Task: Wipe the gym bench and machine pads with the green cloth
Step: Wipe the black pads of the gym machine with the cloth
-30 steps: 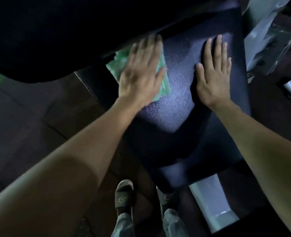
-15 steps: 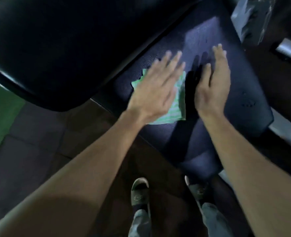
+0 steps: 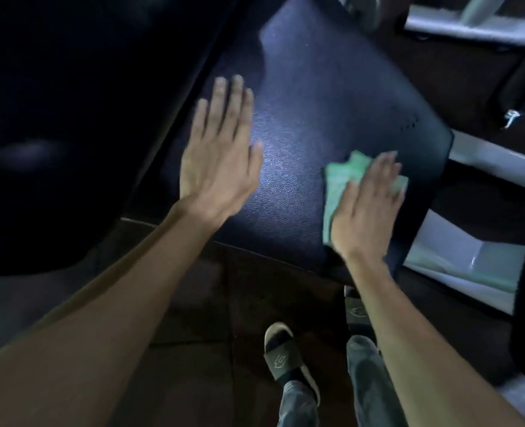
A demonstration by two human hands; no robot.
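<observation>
The dark textured seat pad (image 3: 316, 97) fills the middle of the view, lit by a bright patch near its centre. My right hand (image 3: 366, 211) lies flat on the green cloth (image 3: 340, 177), pressing it onto the pad's near right corner. The cloth sticks out to the left of and beyond my fingers. My left hand (image 3: 221, 155) rests palm down on the pad's left part, fingers spread and nothing under it. A larger black back pad (image 3: 85, 103) looms at the left, above the seat.
White metal frame parts (image 3: 458, 254) run under the seat at the right, and another white bar (image 3: 458, 24) lies at the top right. My feet in sandals (image 3: 281, 355) stand on the dark floor just in front of the seat.
The cloth has passed from under my left hand to under my right hand and slid to the pad's right corner. My left hand now lies bare on the pad's left part.
</observation>
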